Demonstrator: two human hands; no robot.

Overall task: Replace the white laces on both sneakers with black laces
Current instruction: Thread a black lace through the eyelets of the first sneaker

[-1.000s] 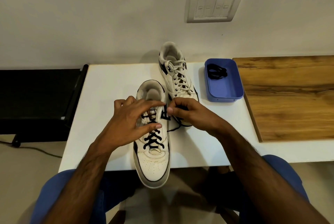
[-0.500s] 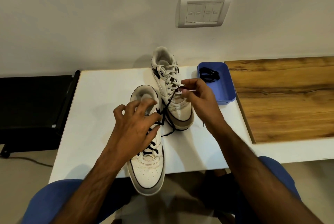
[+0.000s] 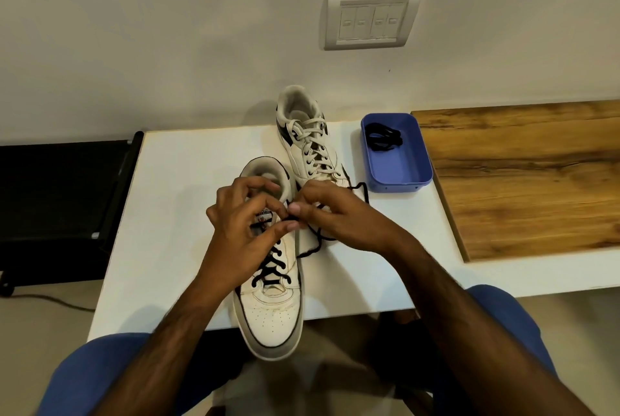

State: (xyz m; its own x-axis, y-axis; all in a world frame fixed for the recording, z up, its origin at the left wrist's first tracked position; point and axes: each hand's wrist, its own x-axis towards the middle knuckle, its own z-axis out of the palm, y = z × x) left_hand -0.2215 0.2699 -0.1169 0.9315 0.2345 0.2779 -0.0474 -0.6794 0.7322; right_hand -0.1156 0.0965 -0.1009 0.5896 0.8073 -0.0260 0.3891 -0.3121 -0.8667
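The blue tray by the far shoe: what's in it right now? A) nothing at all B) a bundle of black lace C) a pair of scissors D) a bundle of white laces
B: a coiled black lace lies at the far end of the blue tray, which sits right of the far sneaker that still has white laces.

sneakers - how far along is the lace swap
Done: the near sneaker has black lace crossed through its lower eyelets. In hand: the left hand and right hand pinch that lace at the upper eyelets. Left: the far sneaker keeps its white laces; a spare black lace waits in the blue tray.
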